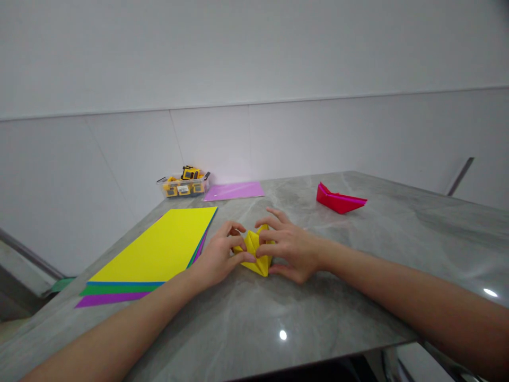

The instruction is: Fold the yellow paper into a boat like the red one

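Note:
A small folded yellow paper piece [260, 261] sits on the grey marbled table between my two hands. My left hand [223, 254] grips its left side, thumb in front and fingers behind. My right hand [288, 246] holds the right side, with its fingers over the top and its thumb low by the near corner. The fingers cover part of the folds. Beyond my right hand, a red folded paper boat [341, 202] with a pink edge rests on the table.
Left of my hands lies a fanned stack of yellow, blue, green and purple sheets [159, 244]. Farther back are a clear bin [183, 187] of yellow toy vehicles and a flat pack of pink paper [234, 191]. A white wall stands behind the table [222, 329].

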Available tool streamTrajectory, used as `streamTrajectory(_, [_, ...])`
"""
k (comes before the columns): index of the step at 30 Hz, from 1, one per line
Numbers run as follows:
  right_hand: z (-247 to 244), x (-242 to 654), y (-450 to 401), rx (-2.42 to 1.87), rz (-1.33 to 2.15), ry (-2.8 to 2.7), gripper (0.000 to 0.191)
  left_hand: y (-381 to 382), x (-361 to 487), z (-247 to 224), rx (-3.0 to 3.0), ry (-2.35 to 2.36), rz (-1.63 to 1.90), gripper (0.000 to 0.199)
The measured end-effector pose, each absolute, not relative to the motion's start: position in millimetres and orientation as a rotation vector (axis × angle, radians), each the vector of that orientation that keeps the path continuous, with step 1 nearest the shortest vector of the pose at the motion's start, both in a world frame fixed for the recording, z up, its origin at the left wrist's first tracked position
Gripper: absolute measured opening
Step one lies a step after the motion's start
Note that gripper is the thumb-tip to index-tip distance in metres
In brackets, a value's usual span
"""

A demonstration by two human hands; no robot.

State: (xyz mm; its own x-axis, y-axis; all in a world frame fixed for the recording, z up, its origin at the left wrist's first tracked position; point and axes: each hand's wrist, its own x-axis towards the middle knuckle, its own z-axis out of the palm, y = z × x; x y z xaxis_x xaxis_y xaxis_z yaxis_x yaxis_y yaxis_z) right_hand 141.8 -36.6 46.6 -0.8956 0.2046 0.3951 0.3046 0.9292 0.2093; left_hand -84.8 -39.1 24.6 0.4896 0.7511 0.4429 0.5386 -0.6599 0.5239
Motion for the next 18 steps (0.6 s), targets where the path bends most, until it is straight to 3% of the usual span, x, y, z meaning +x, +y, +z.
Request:
streamTrajectory(3, [47,142,-35,-0.378,-0.419,-2.665,0.035,-37,-83,26,2.158,1.141,1.068,0.024])
streamTrajectory(9, [41,142,-22,-0.508,-0.288,-2.423,0.008,-37,-75,24,1.444,1.031,1.035,0.043])
streamTrajectory(18, [45,139,-18,-0.609,-0.062,-2.416,0.015,-37,-74,29,1.168,0.955,0.959,0.023])
